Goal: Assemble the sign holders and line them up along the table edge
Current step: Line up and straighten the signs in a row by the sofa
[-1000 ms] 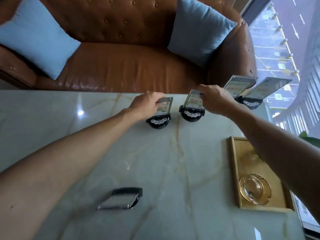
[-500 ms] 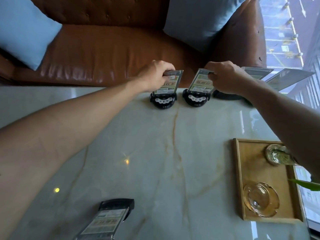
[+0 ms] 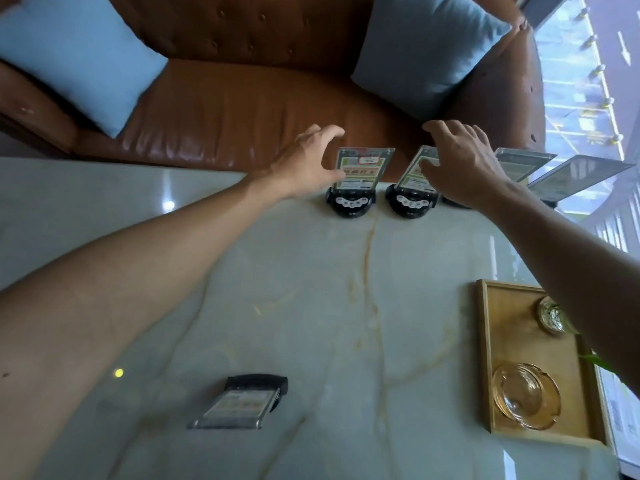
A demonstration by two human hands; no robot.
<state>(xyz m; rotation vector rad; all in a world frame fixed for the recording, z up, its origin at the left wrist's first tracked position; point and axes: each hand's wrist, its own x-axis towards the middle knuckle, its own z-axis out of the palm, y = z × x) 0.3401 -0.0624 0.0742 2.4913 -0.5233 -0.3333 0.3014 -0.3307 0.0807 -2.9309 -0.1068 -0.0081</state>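
Observation:
Several sign holders with black round bases and clear card panels stand in a row along the far edge of the marble table (image 3: 311, 306). My left hand (image 3: 304, 164) hovers open just left of one upright holder (image 3: 356, 178), fingers spread, not gripping it. Over the neighbouring holder (image 3: 410, 199) my right hand (image 3: 460, 164) is open too, covering part of its panel. Two more holders (image 3: 519, 164) (image 3: 578, 174) stand further right, partly behind my right wrist. Another sign holder (image 3: 242, 400) lies near the front of the table, left of centre.
A wooden tray (image 3: 485, 358) at the right holds an amber glass ashtray (image 3: 526, 393) and a small glass (image 3: 554, 317). Beyond the far table edge is a brown leather sofa (image 3: 242, 109) with two blue cushions (image 3: 79, 57). A window lies to the right.
Both hands have let go of the two holders they gripped and opened, lifting slightly away. The two holders now stand at the far edge.

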